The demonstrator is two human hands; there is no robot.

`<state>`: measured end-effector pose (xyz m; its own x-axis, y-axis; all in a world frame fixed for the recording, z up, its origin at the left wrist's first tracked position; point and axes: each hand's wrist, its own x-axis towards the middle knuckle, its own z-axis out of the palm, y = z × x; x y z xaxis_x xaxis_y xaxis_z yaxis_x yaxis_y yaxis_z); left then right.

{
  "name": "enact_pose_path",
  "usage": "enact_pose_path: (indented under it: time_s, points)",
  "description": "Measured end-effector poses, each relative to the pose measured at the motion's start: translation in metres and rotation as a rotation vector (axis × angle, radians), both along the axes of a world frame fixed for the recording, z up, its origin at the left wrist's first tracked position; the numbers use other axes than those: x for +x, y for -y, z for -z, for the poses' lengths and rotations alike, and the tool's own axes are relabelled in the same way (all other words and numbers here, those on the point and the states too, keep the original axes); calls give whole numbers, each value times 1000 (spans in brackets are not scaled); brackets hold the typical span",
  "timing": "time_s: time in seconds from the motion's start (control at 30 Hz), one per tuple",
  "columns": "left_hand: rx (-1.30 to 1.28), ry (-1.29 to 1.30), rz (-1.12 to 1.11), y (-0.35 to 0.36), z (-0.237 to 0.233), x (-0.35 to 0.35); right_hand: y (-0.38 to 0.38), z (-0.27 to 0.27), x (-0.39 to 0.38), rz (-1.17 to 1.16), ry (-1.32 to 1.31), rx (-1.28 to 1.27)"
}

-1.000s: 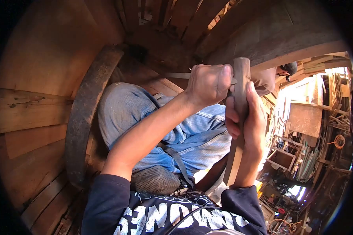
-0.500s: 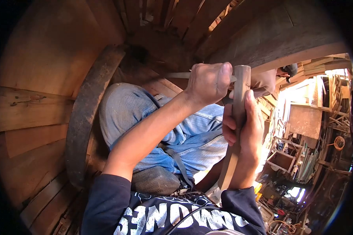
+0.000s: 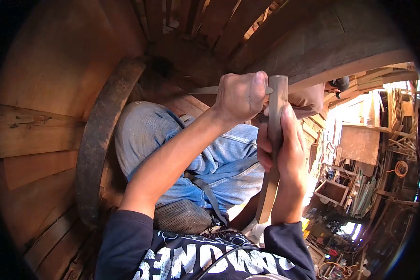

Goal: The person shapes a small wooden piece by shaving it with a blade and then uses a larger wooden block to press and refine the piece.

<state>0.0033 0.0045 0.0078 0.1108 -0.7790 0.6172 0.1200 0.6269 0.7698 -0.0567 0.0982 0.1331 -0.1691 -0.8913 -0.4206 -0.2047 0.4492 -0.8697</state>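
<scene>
My left hand (image 3: 240, 95) is closed in a fist around a slim, chisel-like tool (image 3: 204, 90). The tool's blade points left toward the dark planking, and its tip is lost in shadow. On the other side of the fist, the tool's tapered end meets or nearly meets a wooden club (image 3: 278, 100). My right hand (image 3: 291, 149) wraps round the club, which stands lengthwise with its rounded head up and its squared lower part reaching toward my chest. Both hands are above my bent legs in blue jeans (image 3: 210, 163).
A curved dark timber (image 3: 100, 140) rises at the left before wooden planking (image 3: 37, 135). A thick beam (image 3: 340, 46) crosses the upper right. Behind it another person in a dark cap (image 3: 341, 84) is partly visible. Wood scraps, a wooden crate (image 3: 331, 191) and coiled orange cord (image 3: 400, 169) lie at right.
Both hands, with the tool and the club, have shifted slightly left in the picture. The whole view has also moved a little. Each hand keeps its hold.
</scene>
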Motion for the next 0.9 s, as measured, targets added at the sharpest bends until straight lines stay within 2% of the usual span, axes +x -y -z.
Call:
enact_pose_path:
  time_s: [0.13, 0.23, 0.27, 0.37, 0.5, 0.63, 0.83, 0.9]
  points:
    - [32, -29, -15, -1, -2, -1, 4, 1, -6, 1, 55, 7]
    - [-56, 54, 6, 5, 1, 2, 11, 0, 0, -14, -62, 8]
    - [-28, 17, -19, 5, 0, 0, 6, 0, 1, -9, 10, 4]
    - [18, -25, -28, 3, -2, -1, 4, 2, -5, 0, 9, -6]
    - [-18, 9, 21, 4, 1, -2, 18, 0, -5, -62, -107, -50]
    - [13, -27, -24, 2, -1, -2, 1, 6, -3, 7, 18, -32]
    - [-18, -29, 19, 3, -1, -3, 10, 4, -4, -32, -93, -73]
    - [-2, 21, -15, 3, -1, 0, 0, 4, -1, 3, 14, -27]
